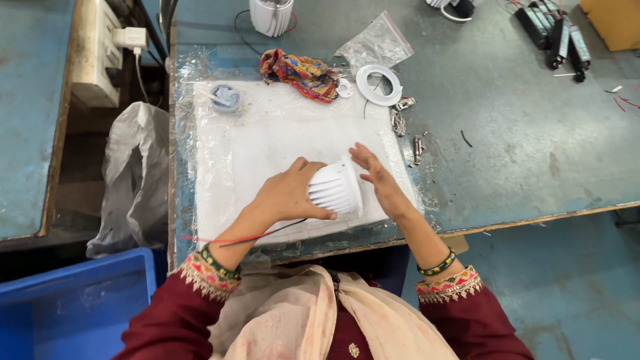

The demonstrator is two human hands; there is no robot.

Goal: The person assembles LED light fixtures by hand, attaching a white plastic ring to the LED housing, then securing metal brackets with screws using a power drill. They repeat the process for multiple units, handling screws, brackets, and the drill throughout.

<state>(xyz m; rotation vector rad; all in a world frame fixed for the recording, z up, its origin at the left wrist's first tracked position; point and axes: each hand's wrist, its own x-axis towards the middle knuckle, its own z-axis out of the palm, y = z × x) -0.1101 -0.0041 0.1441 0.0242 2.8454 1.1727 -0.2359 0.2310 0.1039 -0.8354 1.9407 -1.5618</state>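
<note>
My left hand grips a white ribbed lamp housing that lies on its side on a white foam pad. My right hand is flat and open against the housing's wide rim, fingers pointing away from me. A red wire and a black wire trail from the housing under my left wrist toward the table's near edge.
A white plastic ring, a small white ring, a colourful cloth, a clear plastic bag and metal clips lie beyond the pad. Black driver boxes sit far right. A blue crate stands low left.
</note>
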